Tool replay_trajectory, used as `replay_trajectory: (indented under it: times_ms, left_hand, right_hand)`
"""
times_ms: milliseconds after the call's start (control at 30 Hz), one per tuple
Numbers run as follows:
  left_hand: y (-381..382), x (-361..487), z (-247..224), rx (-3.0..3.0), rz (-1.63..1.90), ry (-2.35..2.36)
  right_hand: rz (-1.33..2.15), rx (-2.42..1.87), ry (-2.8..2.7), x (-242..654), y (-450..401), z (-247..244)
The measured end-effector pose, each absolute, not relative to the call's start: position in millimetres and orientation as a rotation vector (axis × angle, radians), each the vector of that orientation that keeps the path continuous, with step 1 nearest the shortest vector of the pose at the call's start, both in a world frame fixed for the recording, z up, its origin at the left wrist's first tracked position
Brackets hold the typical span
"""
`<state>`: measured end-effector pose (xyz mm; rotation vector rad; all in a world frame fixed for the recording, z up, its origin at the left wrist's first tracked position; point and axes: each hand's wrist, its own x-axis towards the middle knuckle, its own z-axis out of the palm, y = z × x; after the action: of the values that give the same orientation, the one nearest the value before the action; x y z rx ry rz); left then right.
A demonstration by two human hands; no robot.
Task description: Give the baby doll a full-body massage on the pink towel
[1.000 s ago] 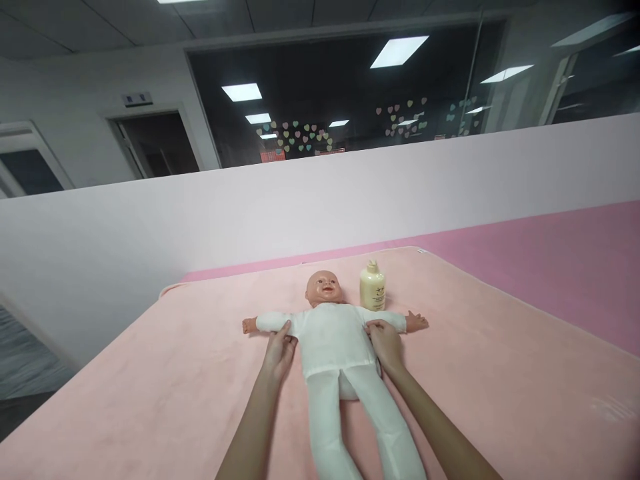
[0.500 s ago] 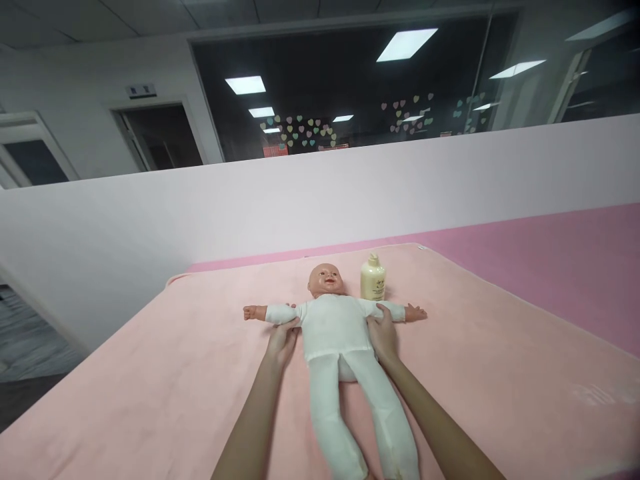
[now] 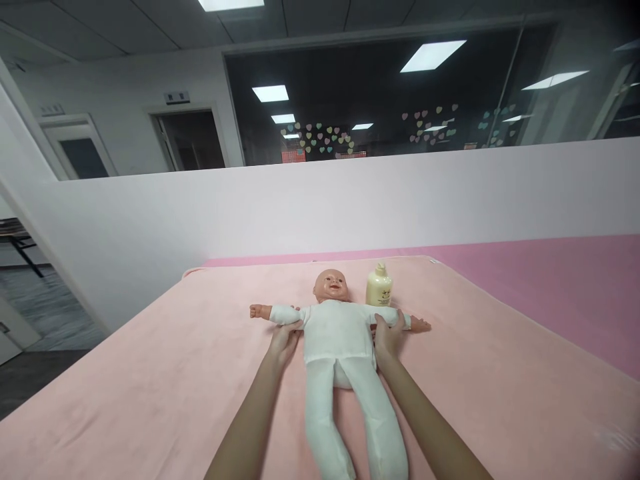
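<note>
A baby doll [image 3: 338, 337] with a white cloth body lies on its back on a peach blanket [image 3: 200, 373], its head toward the wall and both arms stretched sideways. My left hand [image 3: 287, 339] is closed around the doll's upper arm on the left side, near the shoulder. On the right side, my right hand [image 3: 389, 337] holds the other upper arm, with its fingertips showing at the sleeve's upper edge. A pale yellow bottle [image 3: 379, 287] stands upright just beyond the doll's right-side arm, close to its head.
Behind the blanket rises a low white wall [image 3: 320, 207], with a dark window [image 3: 380, 87] bearing heart stickers above it. A pink surface [image 3: 550, 280] borders the blanket at the right and back. Grey floor [image 3: 55, 307] shows at far left.
The view has shifted, so the scene sits slightly lower and farther right. My right hand has moved outward along the doll's arm, and its fingers now reach over the sleeve. My left hand keeps its hold.
</note>
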<state>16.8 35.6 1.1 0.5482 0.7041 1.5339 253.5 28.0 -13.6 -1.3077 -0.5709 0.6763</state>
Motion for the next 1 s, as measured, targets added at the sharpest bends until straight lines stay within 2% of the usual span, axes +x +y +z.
replay_trajectory:
  times_ms: [300,1000]
  left_hand:
    - [34.8,16.7,0.5,0.562,1.549,0.728]
    - [30.7,19.4,6.7,0.548,1.563,0.702]
  right_hand:
    - [0.671,-1.116,-0.564,250.0,26.0,-8.3]
    - [0.726,-1.072,-0.511,252.5,24.3,-14.5]
